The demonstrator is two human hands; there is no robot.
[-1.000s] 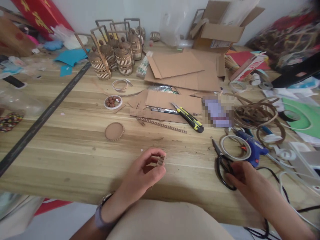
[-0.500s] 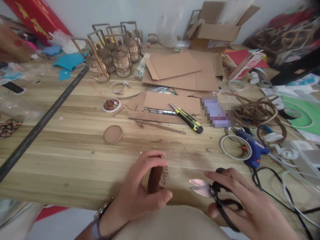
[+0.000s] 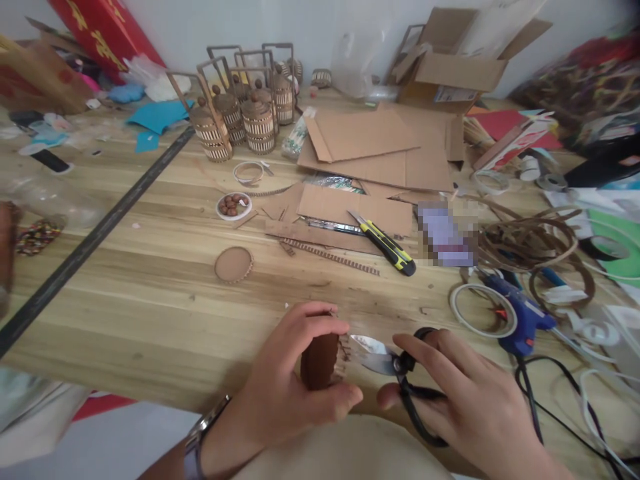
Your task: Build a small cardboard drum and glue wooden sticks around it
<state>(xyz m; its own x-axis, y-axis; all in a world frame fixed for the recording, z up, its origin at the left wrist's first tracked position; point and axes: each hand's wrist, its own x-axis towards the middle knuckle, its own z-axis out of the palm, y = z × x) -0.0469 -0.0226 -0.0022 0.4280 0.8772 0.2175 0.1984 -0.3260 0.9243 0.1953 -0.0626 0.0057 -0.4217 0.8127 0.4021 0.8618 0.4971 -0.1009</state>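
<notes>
A round brown cardboard piece with a notched edge is gripped between the thumb and fingers of my left hand, its notched side turned right. My right hand holds black-handled scissors with the blades slightly apart. The blade tips reach the notched edge; whether they touch it is unclear. Further back lies another cardboard disc with a notched rim. Beyond it stands a white dish of small brown balls.
A yellow-black cutter lies by cardboard sheets. Small lidded baskets stand at the back. On the right are a tape roll, a blue glue gun and cables. A dark bar crosses the left side.
The scissors in my right hand have moved left to the notched edge. My left hand has turned the cardboard piece slightly, showing more of its face. The view has shifted a little.
</notes>
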